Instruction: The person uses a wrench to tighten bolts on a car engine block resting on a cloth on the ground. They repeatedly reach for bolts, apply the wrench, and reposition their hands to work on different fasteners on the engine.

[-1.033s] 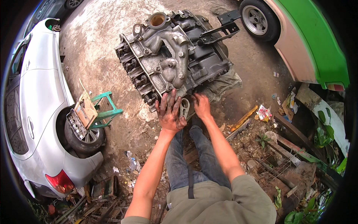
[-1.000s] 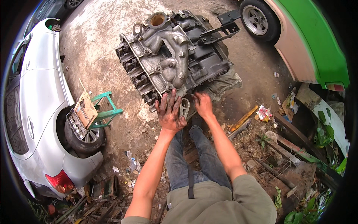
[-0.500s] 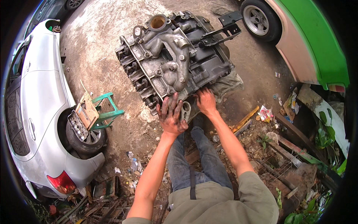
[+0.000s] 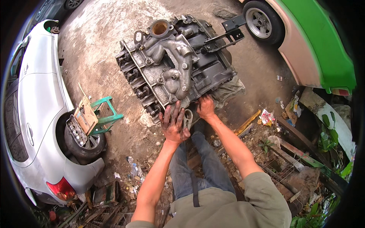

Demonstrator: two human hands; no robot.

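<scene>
A greasy engine (image 4: 213,70) with a silver intake manifold (image 4: 184,67) on it stands in front of me. My left hand (image 4: 173,123) lies against its near end, blackened fingers stretched upward and slightly apart. Right beside that hand is a metal bracket with a round hole (image 4: 187,118). My right hand (image 4: 206,107) is at the engine's lower near edge, its fingers curled inward. The engine's edge hides those fingertips, so whatever they grip cannot be made out. A crumpled grey cloth (image 4: 230,91) sticks out under the engine's right side.
At left a silver car (image 4: 42,102) is parked by a green stool (image 4: 104,116) bearing a wooden board and a metal part. A green and pink vehicle (image 4: 304,49) stands at right. Planks, wire mesh and litter (image 4: 267,117) cover the near right ground.
The view has shifted slightly, so the surroundings sit a little further left. My right hand's fingers are curled more tightly at the engine's edge; the left hand keeps its place against the engine.
</scene>
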